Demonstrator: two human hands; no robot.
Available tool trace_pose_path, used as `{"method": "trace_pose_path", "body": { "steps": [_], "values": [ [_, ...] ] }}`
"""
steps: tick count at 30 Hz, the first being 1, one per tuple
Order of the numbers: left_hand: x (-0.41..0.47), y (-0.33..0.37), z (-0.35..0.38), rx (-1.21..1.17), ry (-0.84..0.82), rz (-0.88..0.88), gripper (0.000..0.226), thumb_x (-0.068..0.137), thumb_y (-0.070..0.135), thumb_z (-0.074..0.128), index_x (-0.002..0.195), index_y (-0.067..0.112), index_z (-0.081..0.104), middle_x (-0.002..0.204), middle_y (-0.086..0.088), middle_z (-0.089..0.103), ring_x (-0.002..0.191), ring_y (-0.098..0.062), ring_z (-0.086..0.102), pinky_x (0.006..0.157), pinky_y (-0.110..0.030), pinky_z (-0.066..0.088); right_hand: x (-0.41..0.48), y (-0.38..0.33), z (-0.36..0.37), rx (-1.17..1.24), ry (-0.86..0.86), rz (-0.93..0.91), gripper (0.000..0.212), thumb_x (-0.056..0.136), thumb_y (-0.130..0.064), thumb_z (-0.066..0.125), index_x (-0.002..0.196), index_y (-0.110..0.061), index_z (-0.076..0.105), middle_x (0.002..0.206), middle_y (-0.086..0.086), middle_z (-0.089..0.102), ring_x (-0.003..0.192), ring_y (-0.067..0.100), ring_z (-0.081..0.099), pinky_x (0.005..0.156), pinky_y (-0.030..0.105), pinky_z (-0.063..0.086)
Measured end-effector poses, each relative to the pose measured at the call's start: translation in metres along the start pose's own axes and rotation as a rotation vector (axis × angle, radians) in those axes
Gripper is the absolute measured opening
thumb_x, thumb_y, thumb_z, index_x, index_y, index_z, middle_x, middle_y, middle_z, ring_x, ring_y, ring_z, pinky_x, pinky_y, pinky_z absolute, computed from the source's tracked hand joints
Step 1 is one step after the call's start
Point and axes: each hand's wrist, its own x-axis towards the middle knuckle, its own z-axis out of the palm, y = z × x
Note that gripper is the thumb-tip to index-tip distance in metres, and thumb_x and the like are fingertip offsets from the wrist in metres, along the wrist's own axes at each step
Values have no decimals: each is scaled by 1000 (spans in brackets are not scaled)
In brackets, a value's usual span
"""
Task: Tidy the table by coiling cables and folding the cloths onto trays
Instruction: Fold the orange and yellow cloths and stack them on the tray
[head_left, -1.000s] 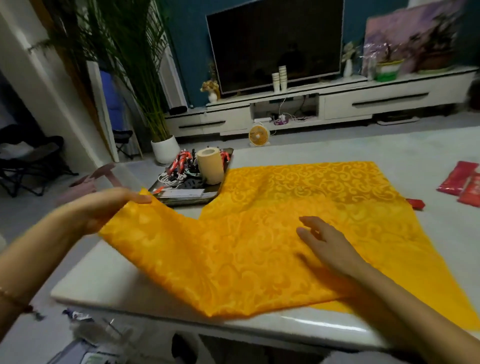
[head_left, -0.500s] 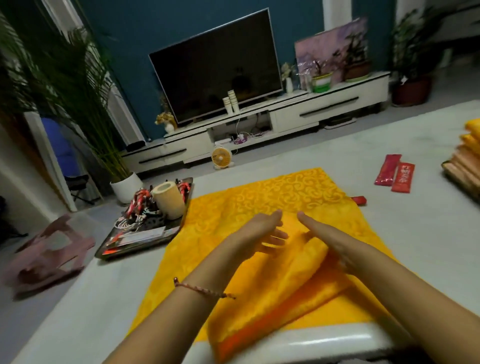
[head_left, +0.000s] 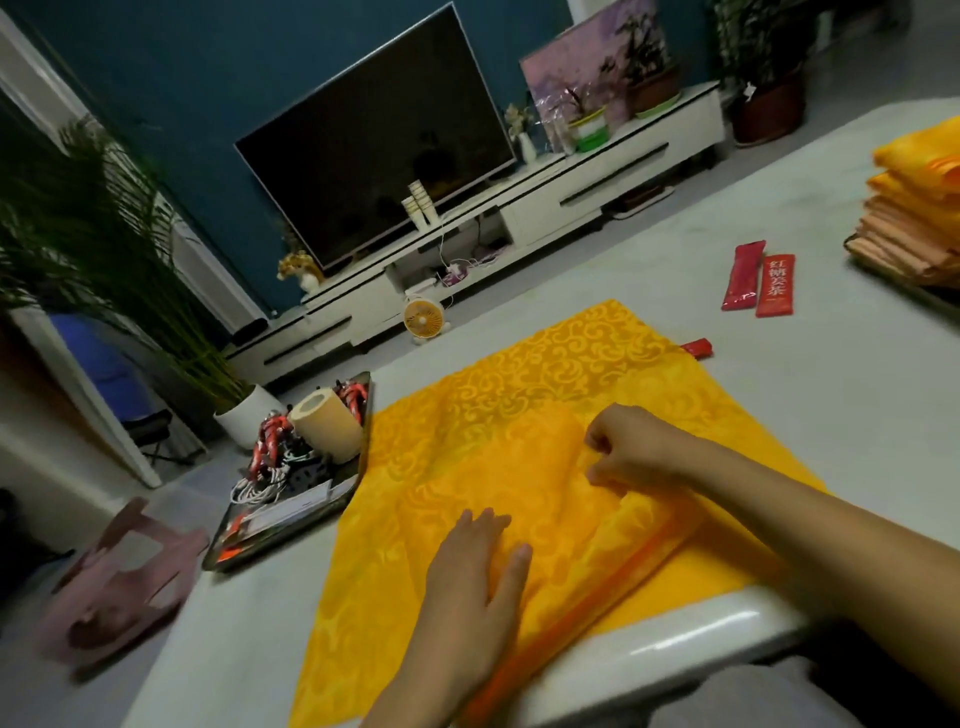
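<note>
Pressing yellow cloth (head_left: 519, 364), left hand (head_left: 475, 566) now laid flat, right hand (head_left: 631, 447) grip now pinching the fold

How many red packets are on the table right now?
3. Two red packets lie side by side beyond the yellow cloth; a third packet peeks from its far corner. More may be hidden underneath.

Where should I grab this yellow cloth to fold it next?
Likely the yellow cloth by its far corners, from above: that edge lies flat and free, while the left hand presses the folded part and the right hand pinches it.
</note>
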Motion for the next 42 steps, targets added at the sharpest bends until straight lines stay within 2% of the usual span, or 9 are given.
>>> {"method": "trace_pose_path", "body": {
  "steps": [3, 7, 13, 17, 22, 27, 32, 35, 42],
  "values": [
    [-1, -5, 15, 82, -67, -43, 51, 97, 46, 32, 145, 30, 25, 157, 11, 9, 144, -6, -5, 116, -30, -2, 1, 8, 4, 10, 67, 63, 27, 82, -10, 64, 96, 14, 61, 104, 33, 60, 100, 38, 58, 61, 34, 36],
    [-2, -13, 32, 64, -15, -80, 54, 96, 48, 28, 146, 30, 23, 157, 10, 6, 143, -5, -8, 114, -31, -10, 1, 5, 6, 39, 186, -11, 34, 89, -11, 55, 122, -2, 56, 123, 18, 59, 112, 32, 55, 82, 30, 41],
    [-1, -18, 43, 55, 36, -132, 56, 96, 50, 27, 147, 25, 26, 158, 7, 10, 145, -9, -3, 115, -31, -6, 1, 11, 15, -48, 201, 53, 30, 93, -27, 55, 109, -3, 61, 112, 20, 63, 106, 34, 56, 78, 34, 43],
    [1, -18, 47, 180, 33, -130, 57, 97, 50, 25, 149, 25, 18, 159, 4, 4, 145, -14, -5, 115, -34, -5, -1, 1, -1, -135, -11, 193, 45, 91, -48, 51, 77, -5, 51, 78, 10, 53, 70, 22, 51, 54, 29, 35],
    [2, -21, 44, 150, 8, -110, 57, 97, 49, 28, 148, 25, 20, 158, 3, 5, 145, -14, -3, 115, -33, -5, -12, -5, 9, -291, -52, 167, 52, 89, -21, 62, 128, -1, 34, 126, 18, 51, 113, 33, 53, 75, 32, 43],
    [1, -23, 33, 95, 1, -86, 59, 92, 56, 29, 144, 28, 33, 157, 5, 15, 145, -12, -3, 115, -37, -6, -19, 4, 15, -513, 82, -3, 55, 94, -20, 50, 140, -8, 20, 122, 17, 52, 110, 35, 54, 69, 33, 35],
    [-10, -20, 42, 207, -57, -71, 81, 77, 70, 7, 149, 33, 8, 158, 8, -7, 143, -9, -16, 113, -39, -15, -27, 15, 27, -710, 123, 0, 46, 99, -17, 37, 140, -8, 20, 125, 14, 47, 112, 32, 52, 70, 33, 35],
    [-10, -22, 47, 277, -53, -63, 88, 73, 79, -6, 149, 34, -3, 157, 7, -14, 142, -9, -20, 113, -40, -17, -28, 8, 35, -906, 260, -101, 45, 96, -12, 17, 141, -7, 23, 135, 17, 38, 122, 31, 41, 89, 37, 36],
    [-9, -21, 47, 298, -68, -29, 90, 67, 65, -4, 149, 29, 3, 157, 6, -13, 143, -9, -18, 115, -40, -11, -33, -24, 90, -492, -65, -542, 48, 101, -25, 34, 146, -10, 26, 154, 14, 21, 141, 26, 19, 111, 35, 10]
  ]
}}
